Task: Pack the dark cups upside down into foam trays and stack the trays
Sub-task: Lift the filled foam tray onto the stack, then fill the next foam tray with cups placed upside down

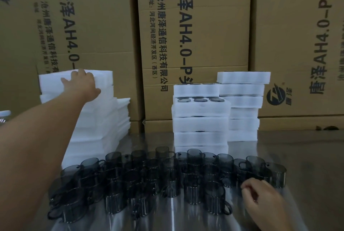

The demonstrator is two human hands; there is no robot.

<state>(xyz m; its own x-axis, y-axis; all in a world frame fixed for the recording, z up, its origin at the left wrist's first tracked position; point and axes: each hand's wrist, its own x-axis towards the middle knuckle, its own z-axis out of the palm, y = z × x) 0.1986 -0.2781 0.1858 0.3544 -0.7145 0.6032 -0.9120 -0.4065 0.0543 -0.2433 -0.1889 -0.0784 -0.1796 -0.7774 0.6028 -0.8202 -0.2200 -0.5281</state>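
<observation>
Several dark translucent cups (167, 178) with handles stand crowded on the shiny table. At the back left rises a tall stack of empty white foam trays (104, 111). My left hand (81, 83) reaches up and grips the top tray (102, 74) of that stack. My right hand (260, 197) hovers low at the front right, fingers loosely curled, holding nothing, just beside the nearest cups. Two stacks of packed foam trays (201, 124) stand behind the cups in the middle; cup bases show in an exposed tray (201, 100).
The second packed stack (243, 106) is taller and sits further back right. Large printed cardboard boxes (195, 35) form a wall behind everything. The reflective metal table (307, 156) extends to the right of the cups.
</observation>
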